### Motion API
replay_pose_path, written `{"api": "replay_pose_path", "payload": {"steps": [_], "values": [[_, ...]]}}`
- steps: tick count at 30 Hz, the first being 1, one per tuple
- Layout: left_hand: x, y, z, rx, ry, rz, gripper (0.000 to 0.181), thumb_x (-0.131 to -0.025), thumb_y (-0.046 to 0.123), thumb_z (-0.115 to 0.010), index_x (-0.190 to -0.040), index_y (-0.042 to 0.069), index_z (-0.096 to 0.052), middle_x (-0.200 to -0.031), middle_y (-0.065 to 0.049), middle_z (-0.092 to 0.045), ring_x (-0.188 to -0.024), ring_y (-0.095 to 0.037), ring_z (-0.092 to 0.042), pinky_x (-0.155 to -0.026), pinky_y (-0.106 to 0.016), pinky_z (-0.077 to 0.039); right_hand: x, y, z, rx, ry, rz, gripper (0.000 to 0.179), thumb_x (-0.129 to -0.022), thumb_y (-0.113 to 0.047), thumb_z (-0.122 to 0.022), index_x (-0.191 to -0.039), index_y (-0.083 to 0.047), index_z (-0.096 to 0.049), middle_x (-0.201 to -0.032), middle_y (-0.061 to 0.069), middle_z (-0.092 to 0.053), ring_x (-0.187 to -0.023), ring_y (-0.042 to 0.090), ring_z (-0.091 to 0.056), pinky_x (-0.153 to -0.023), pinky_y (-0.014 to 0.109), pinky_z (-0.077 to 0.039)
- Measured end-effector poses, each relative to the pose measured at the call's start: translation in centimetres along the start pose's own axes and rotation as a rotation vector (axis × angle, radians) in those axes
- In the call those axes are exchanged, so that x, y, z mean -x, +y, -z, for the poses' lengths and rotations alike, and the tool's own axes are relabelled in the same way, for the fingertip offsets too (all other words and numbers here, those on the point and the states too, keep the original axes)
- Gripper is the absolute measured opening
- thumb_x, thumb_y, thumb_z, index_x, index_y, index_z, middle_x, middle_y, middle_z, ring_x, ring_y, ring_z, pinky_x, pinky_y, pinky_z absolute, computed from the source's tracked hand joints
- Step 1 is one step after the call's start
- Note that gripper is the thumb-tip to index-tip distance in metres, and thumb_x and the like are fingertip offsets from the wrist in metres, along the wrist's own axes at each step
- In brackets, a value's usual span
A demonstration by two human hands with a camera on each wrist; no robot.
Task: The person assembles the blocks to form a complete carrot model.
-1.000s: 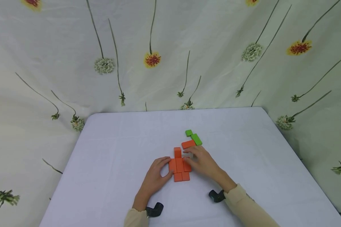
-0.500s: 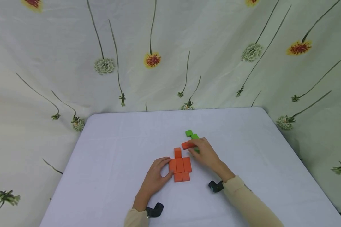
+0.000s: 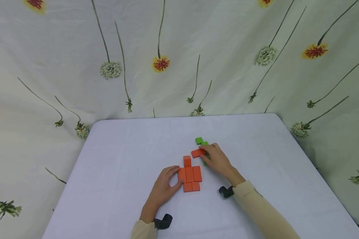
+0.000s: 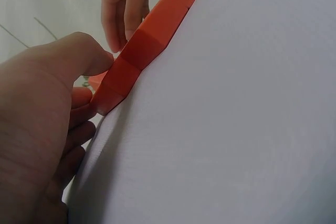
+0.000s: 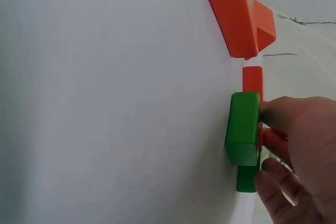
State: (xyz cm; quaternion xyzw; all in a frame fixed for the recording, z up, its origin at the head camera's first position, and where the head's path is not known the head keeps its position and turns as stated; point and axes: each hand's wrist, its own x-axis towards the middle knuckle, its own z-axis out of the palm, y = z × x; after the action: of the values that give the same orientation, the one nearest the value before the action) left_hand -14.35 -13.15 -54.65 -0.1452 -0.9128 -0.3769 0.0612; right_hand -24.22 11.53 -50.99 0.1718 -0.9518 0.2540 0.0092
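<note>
Several orange blocks [image 3: 189,174] lie fitted together on the table, with one block [image 3: 187,161] projecting at their far end. My left hand [image 3: 164,186] holds the leftmost block between thumb and fingertips. In the left wrist view, the thumb of that hand [image 4: 42,87] is right at the edge of the orange group. Farther right, a separate orange block [image 3: 197,153] lies between the thumb and index finger of my right hand [image 3: 216,161], which pinches its right end. A green block [image 5: 243,129] stands close before the right thumb in the right wrist view; in the head view the hand mostly covers it.
A small green block [image 3: 198,140] and a partly covered green block [image 3: 204,143] lie beyond the right hand. The white-covered table [image 3: 131,142] ends at a flowered cloth [image 3: 179,39]. A black wrist camera [image 3: 163,221] sits at the left wrist, another [image 3: 225,192] at the right.
My right hand has left the right side of the orange group and moved away to the separate orange block, now pinching it. Its forearm shifted forward. My left hand has stayed in place.
</note>
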Motion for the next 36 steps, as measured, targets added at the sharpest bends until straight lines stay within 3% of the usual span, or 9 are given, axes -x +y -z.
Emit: {"api": "replay_pose_path", "payload": {"steps": [7, 13, 36], "values": [[0.0, 0.0, 0.0, 0.006, 0.0, 0.001, 0.05, -0.093, 0.025, -0.079, -0.138, 0.011, -0.064, -0.14, -0.005, -0.062, -0.135, -0.025, -0.054, -0.113, -0.043, -0.048, -0.2, -0.2, 0.0, 0.058, -0.033, 0.028, 0.043, -0.096, -0.022, -0.074, -0.136, -0.009, -0.067, -0.132, 0.008, -0.068, -0.118, 0.027, -0.053, -0.1, 0.039, -0.055], [0.0, 0.0, -0.1, 0.008, 0.001, 0.0, 0.05, -0.093, 0.025, -0.078, -0.138, 0.01, -0.064, -0.14, -0.005, -0.062, -0.136, -0.025, -0.054, -0.113, -0.043, -0.048, -0.3, -0.3, 0.0, 0.082, -0.037, 0.031, 0.035, -0.095, -0.023, -0.076, -0.127, -0.009, -0.071, -0.121, 0.008, -0.069, -0.11, 0.025, -0.053, -0.09, 0.037, -0.055], [0.0, 0.1, -0.2, -0.015, -0.004, 0.007, 0.051, -0.093, 0.025, -0.078, -0.139, 0.01, -0.063, -0.142, -0.006, -0.061, -0.136, -0.026, -0.053, -0.112, -0.043, -0.049, 1.0, -1.1, 1.1, 0.022, 0.027, 0.046, 0.032, -0.094, -0.024, -0.077, -0.121, -0.01, -0.071, -0.115, 0.006, -0.068, -0.105, 0.023, -0.053, -0.083, 0.033, -0.054]]}}
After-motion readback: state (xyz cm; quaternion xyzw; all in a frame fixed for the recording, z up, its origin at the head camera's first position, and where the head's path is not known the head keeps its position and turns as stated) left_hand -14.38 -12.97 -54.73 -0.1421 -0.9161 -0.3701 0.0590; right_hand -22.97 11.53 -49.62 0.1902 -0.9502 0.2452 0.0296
